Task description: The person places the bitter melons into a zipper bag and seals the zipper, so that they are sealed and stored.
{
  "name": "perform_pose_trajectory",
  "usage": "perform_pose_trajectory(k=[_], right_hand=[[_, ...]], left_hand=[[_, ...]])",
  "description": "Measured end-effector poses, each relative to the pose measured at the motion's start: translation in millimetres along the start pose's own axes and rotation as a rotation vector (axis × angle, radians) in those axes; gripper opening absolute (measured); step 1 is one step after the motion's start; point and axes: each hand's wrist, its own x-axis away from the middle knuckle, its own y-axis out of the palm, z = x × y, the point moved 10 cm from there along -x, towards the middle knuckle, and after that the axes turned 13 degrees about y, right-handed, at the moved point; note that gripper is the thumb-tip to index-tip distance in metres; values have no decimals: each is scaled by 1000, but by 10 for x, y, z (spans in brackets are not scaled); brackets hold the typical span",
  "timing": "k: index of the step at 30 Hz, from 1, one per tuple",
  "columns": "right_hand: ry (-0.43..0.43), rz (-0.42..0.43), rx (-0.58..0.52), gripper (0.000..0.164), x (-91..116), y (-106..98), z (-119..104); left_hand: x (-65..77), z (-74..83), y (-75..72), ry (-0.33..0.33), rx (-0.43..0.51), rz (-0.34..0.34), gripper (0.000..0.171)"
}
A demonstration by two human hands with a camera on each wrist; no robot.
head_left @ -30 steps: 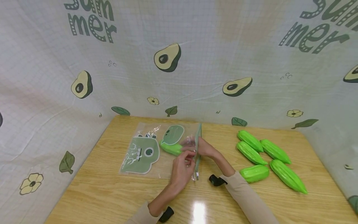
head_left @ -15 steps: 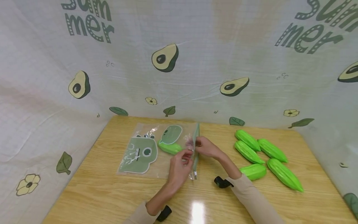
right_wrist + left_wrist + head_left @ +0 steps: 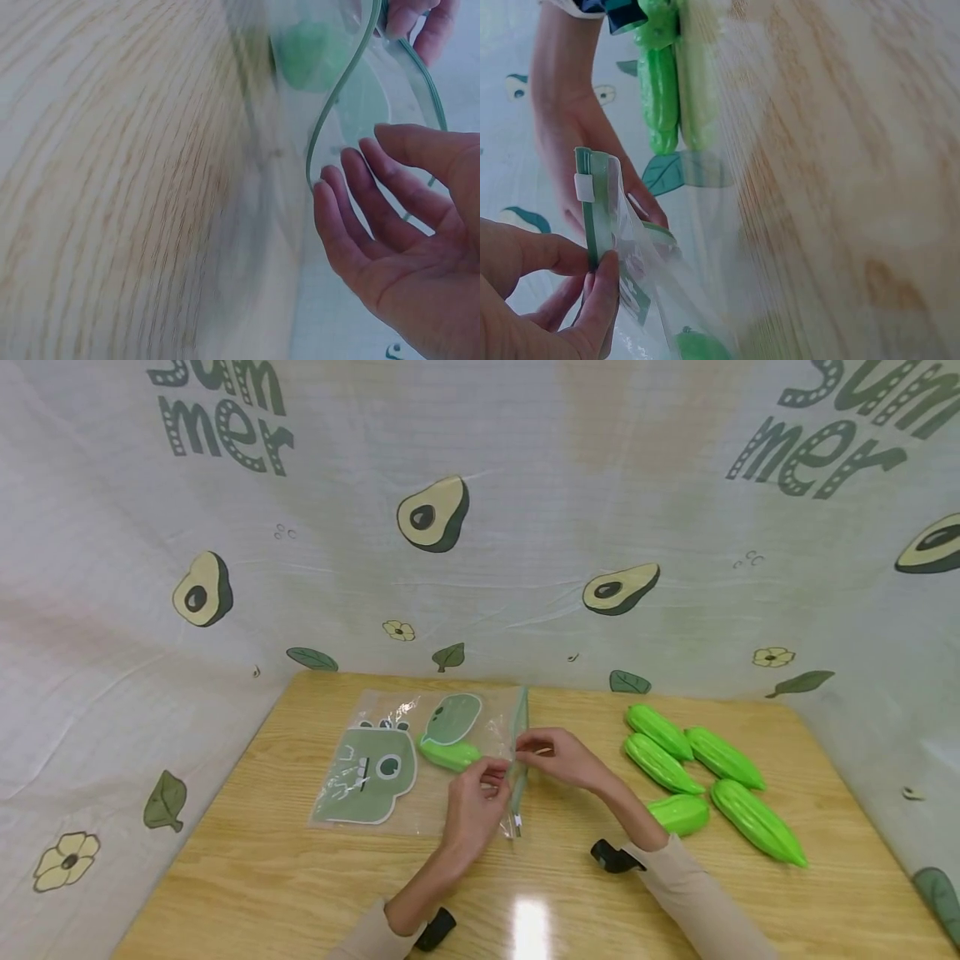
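Observation:
A clear zip bag with a green one-eyed monster print lies flat on the table, mouth to the right. Inside it is one bright green, ridged, cucumber-like piece. My left hand pinches the upper layer at the mouth; the left wrist view shows thumb and fingers on the green zip strip, below a white slider. At the parted mouth is my right hand, its fingers loosely bent with nothing in them. The right wrist view shows these fingers beside the bag's wavy green rim.
Several more green ridged pieces lie on the right of the table, among them a long one and a shorter one close to the right forearm. A printed curtain stands behind the table.
My right hand has drawn back to the right, out of the bag's mouth, leaving the green piece inside. The left hand keeps its pinch on the bag's edge.

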Motion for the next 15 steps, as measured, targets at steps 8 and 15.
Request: perform_pose_trajectory(k=[8, 15], right_hand=[[17, 75, 6, 20, 175, -138, 36], [35, 126, 10, 23, 323, -248, 120]], left_hand=[[-13, 12, 9, 4, 18, 1, 21], [-1, -24, -2, -10, 21, 15, 22]])
